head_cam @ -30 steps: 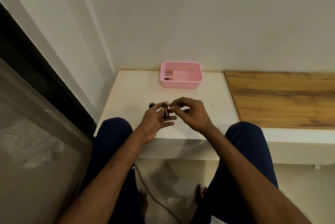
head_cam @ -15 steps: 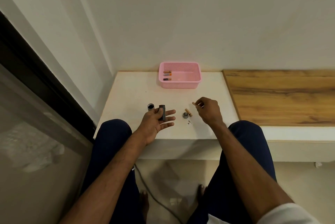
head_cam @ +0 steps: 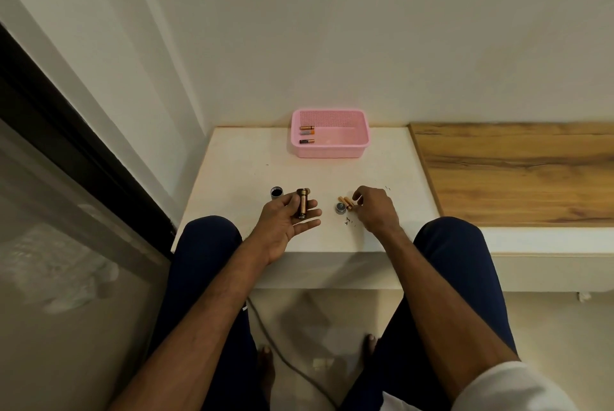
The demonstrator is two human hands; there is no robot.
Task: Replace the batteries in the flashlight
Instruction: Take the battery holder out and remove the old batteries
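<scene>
My left hand [head_cam: 282, 224] lies palm up over the white table [head_cam: 239, 171] and holds a dark, copper-toned cylindrical flashlight part [head_cam: 302, 207] between thumb and fingers. A short black tube [head_cam: 276, 192] stands on the table just left of it. To the right, a small round cap [head_cam: 340, 208] sits on the table with two orange batteries [head_cam: 345, 202] beside it. My right hand [head_cam: 377, 209] is curled there, its fingertips pinched on the nearer battery, which rests on the table. A pink basket [head_cam: 330, 152] at the back holds three more batteries [head_cam: 307, 134].
A wooden bench top [head_cam: 511, 174] joins the table on the right. The wall is right behind the basket. A dark window frame [head_cam: 66, 131] runs along the left. My knees are against the table's front edge, and a cable [head_cam: 282, 357] lies on the floor.
My hands have parted. The right hand carried a battery to the right and lowered it beside the one on the table. The left hand opened flat with the cylinder in it.
</scene>
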